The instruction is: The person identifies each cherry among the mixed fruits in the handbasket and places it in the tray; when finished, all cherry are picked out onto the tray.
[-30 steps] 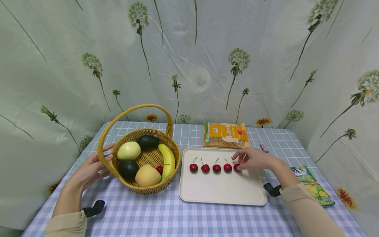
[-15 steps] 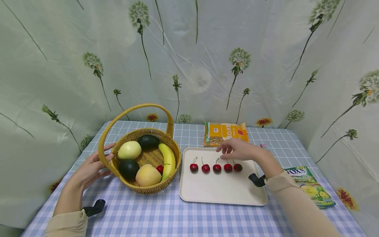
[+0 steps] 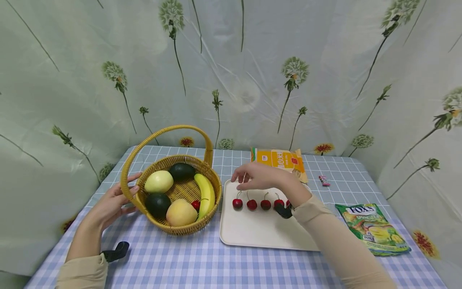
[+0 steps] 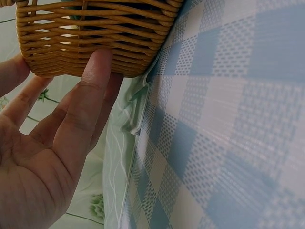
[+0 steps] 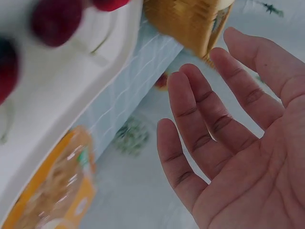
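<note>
My left hand (image 3: 113, 204) is at the left side of a wicker basket (image 3: 182, 230), its fingertips on the woven wall (image 4: 95, 40) in the left wrist view, fingers mostly straight. Inside lie two dark green fruits (image 3: 182, 171), a pale green fruit (image 3: 159, 182), a peach (image 3: 181, 212), a banana (image 3: 205, 196) and a small red fruit (image 3: 195, 205). Over the back left of a cream tray (image 3: 260, 233) hovers my right hand (image 3: 261, 176), holding nothing, fingers loosely spread in the right wrist view. A row of several cherries (image 3: 251, 204) lies below it, partly covered by the wrist strap at the right end.
Behind the tray lies an orange food packet (image 3: 288, 160), partly hidden by the right hand. A green FOX'S bag (image 3: 373, 228) is at the right and a small pink wrapped candy (image 3: 324, 181) farther back. The basket's tall handle (image 3: 169, 129) arches above the fruit.
My right hand has left the rightmost cherry and moved left above the row to the tray's back left. The left hand stays at the basket. The cherries remain in place.
</note>
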{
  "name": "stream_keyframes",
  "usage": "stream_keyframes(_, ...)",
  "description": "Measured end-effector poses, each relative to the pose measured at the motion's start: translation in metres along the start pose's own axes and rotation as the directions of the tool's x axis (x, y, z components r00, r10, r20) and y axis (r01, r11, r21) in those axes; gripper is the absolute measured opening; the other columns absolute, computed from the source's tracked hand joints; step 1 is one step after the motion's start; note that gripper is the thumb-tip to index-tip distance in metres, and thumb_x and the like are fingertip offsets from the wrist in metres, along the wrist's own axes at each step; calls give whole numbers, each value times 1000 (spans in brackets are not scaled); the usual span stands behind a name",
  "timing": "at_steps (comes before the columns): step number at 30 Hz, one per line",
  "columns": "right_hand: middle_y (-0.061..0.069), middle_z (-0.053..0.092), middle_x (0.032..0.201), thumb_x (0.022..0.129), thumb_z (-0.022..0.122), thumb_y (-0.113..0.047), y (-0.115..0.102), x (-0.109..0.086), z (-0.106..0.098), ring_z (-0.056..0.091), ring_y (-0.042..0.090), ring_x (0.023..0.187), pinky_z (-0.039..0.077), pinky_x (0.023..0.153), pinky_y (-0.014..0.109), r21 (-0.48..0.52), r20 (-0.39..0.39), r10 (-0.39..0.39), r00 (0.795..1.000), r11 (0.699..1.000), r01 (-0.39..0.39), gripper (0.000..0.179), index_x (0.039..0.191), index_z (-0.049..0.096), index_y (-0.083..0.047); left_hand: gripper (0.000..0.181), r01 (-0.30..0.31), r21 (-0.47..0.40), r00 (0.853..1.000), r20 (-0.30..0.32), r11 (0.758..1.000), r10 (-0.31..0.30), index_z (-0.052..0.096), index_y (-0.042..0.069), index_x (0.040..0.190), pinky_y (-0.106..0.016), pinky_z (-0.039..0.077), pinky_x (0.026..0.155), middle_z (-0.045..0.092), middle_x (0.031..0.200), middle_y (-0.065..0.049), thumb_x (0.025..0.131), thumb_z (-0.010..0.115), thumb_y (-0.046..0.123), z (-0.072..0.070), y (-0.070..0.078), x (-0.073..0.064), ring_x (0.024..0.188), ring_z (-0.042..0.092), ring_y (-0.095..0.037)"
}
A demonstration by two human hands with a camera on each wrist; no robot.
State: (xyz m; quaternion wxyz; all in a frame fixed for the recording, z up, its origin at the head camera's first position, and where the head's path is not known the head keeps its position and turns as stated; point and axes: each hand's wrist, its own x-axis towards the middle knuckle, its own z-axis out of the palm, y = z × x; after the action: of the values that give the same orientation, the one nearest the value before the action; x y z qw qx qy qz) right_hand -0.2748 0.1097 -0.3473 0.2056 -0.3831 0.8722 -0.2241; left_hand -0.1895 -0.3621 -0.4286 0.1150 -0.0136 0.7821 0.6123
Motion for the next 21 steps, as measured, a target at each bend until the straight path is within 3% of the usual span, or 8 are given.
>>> stream_keyframes(9,-1,72,100,104,72,-22,-48,38,1,63,13,89,54,81,27,-84,88,-99,991,991,106,29,131,73,-11,66,-8,5,1000,-1,1000,8,27,26,172,-34,59,90,61,121,31,113,56,34,0,1,-1,109,65,2)
stream_keyframes(13,3,71,93,103,74,-22,-66,54,5,58,11,79,50,75,25,-85,140,-104,985,990,116,30,131,73,-11,67,-4,11,1000,-4,1000,4,27,26,172,-35,59,91,60,121,32,113,56,35,-1,1,-1,110,65,3)
stream_keyframes(17,4,73,98,102,76,-23,-78,71,12,63,11,81,52,74,23,-75,176,-102,979,990,117,30,129,75,-10,67,-3,14,1000,0,1000,3,26,26,172,-36,59,91,60,122,33,113,56,35,-2,0,-1,110,65,4)
stream_keyframes(21,9,77,96,101,77,-21,-86,85,18,72,19,85,53,69,23,-18,236,-64,970,997,70,33,132,73,-8,67,0,12,1000,1,1000,0,26,27,172,-36,59,91,60,121,33,113,56,36,-1,-1,0,110,65,3)
